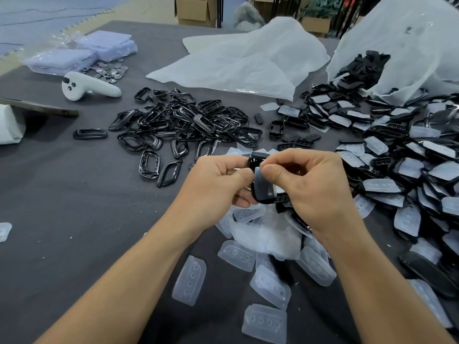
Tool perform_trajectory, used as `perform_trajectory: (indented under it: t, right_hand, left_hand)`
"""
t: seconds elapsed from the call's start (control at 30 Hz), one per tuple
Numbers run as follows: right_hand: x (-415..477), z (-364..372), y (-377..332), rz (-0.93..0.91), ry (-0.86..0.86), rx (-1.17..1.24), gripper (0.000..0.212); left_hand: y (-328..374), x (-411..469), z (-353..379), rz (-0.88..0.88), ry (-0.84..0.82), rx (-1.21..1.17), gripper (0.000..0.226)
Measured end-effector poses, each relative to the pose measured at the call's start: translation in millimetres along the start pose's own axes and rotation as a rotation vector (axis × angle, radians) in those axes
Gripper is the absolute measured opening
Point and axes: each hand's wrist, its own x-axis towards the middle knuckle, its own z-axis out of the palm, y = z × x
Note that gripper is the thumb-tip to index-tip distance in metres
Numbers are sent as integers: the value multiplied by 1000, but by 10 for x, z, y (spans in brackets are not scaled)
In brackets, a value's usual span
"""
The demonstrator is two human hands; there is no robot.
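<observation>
Above the middle of the dark table (74, 194), my left hand (218, 184) grips a black key-fob shell (263, 194) by its left side. My right hand (308, 184) pinches a translucent button pad (264, 182) that lies against the shell's face, thumb and forefinger at its upper end. Both hands hide most of the shell.
A heap of black frames (183, 125) lies beyond the hands. Shells with pads (407, 170) spill from a white bag (402, 45) at right. Loose translucent pads (268, 281) lie near me. A white controller (87, 86), wrapped packets (82, 53) and coins (109, 70) sit at far left.
</observation>
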Motion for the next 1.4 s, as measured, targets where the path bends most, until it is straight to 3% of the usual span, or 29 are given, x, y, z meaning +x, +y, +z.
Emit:
perform_trajectory:
  t: [0.57, 0.7, 0.93, 1.0, 1.17, 1.4]
  right_hand:
    - [-108, 145, -84, -48, 224, -146, 15]
    - [-91, 128, -92, -14, 159, -154, 17]
    - [-32, 46, -78, 224, -46, 180, 7]
    - [-22, 9, -58, 264, -67, 172, 6]
    - [-33, 9, -47, 223, -109, 64, 9]
    - [-37, 52, -3, 194, -48, 63, 10]
  left_hand:
    - [16, -32, 41, 37, 3, -77, 25]
    - [6, -28, 43, 9, 38, -123, 25]
    - [-16, -4, 63, -62, 54, -141, 25]
    - [-34, 18, 70, -91, 84, -179, 24]
    - [-45, 47, 54, -62, 180, -179, 20]
    - [-17, 35, 38, -44, 145, -169, 27]
